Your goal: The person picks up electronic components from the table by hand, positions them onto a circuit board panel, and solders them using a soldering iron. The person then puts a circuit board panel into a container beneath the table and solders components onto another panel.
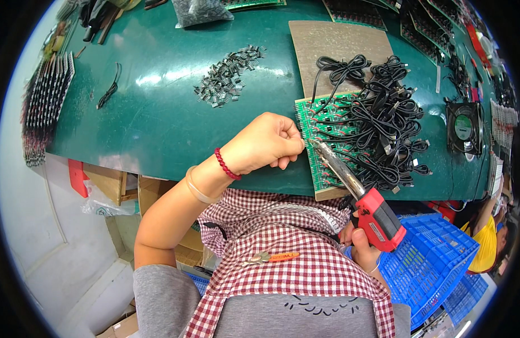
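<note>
My left hand (267, 142), with a red bead bracelet on its wrist, is closed in a pinch at the left edge of a green circuit board panel (306, 125). What its fingertips hold is too small and hidden to make out. In my right hand (362, 248) is a red and black soldering iron (378, 219), gripped by its handle. Its metal barrel slants up and left, with the tip at the board's left edge near my left fingertips. Bundled black cables (387, 121) with plugs cover the board's right part, and red wires run to the board.
The board lies partly on a brown sheet (344, 39) on the green table (141, 124). Small black pin connectors (223, 79) form a pile beyond my left hand. A fan (464, 128) stands at right; blue crates (429, 265) and a person in yellow (486, 248) are beyond the table edge.
</note>
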